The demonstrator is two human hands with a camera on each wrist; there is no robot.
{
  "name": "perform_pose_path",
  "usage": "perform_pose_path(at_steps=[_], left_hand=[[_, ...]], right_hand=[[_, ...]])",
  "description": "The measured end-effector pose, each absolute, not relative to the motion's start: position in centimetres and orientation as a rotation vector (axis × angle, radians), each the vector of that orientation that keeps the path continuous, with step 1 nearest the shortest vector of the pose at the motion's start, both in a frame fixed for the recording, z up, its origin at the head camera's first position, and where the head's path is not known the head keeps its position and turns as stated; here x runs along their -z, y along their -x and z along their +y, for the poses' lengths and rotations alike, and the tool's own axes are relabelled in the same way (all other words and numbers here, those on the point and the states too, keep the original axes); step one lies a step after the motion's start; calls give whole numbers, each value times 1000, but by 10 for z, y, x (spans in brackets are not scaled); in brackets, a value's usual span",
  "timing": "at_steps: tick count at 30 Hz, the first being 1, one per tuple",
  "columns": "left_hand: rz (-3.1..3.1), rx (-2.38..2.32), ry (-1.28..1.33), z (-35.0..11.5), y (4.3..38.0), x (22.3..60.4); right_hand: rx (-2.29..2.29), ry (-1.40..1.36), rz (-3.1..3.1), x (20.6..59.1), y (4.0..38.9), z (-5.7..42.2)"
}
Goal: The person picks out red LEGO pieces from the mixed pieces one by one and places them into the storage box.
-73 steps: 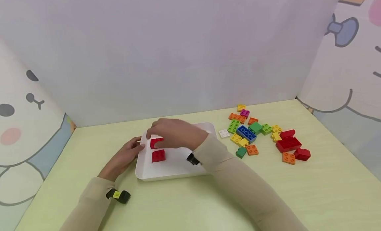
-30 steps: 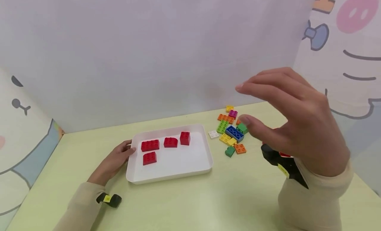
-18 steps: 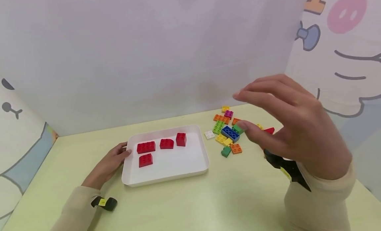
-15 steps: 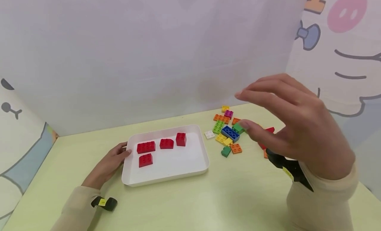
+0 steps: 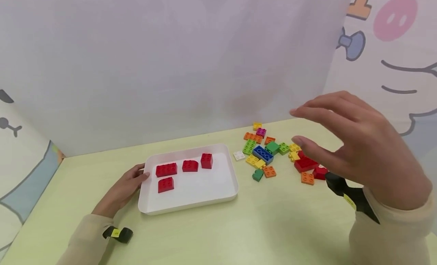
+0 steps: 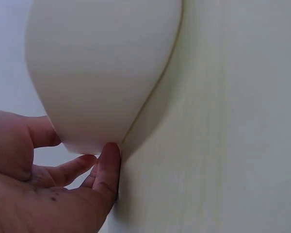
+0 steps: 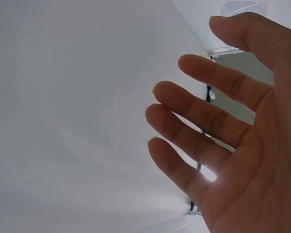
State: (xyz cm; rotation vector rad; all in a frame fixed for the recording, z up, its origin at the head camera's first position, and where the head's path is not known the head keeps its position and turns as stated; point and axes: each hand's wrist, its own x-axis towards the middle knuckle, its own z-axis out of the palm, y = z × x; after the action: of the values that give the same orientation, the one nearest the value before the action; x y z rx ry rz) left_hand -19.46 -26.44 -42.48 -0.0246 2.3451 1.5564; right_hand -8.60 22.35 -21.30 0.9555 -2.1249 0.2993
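My left hand [image 5: 123, 189] grips the left end of a white tray [image 5: 187, 204]. In the left wrist view the tray's outer wall [image 6: 102, 73] stands between thumb and fingers. Inside the tray lie a long red brick [image 5: 166, 169], a red brick with one rounded end [image 5: 190, 166], a tall red brick [image 5: 206, 161] and a second rounded red brick [image 5: 165, 185]. My right hand [image 5: 368, 143] is raised at the right, thumb and fingers spread apart, holding nothing. The right wrist view shows its palm and bent fingers with nothing against them.
Right of the tray lie loose bricks: a white one [image 5: 239, 155], a blue one [image 5: 263, 154], a light green one [image 5: 249, 147], a large red one [image 5: 306, 164], an orange one [image 5: 307, 178] and several others. A pale wall [image 5: 170, 67] rises behind the table.
My right hand has left the tray, risen and moved right, uncovering red bricks in the tray, then lately those on the table. My left hand stays at the tray; the head view has shifted.
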Motion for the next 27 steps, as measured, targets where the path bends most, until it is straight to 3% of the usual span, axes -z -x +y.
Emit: perform_pose_path(at_steps=[16,27], left_hand=[[2344,-1563,19,-263,194,426],[2355,-1556,12,-264,194,427]], right_hand=[[-279,-939,-2170,215,88,227],[-185,-815,-2299,231,111,257]])
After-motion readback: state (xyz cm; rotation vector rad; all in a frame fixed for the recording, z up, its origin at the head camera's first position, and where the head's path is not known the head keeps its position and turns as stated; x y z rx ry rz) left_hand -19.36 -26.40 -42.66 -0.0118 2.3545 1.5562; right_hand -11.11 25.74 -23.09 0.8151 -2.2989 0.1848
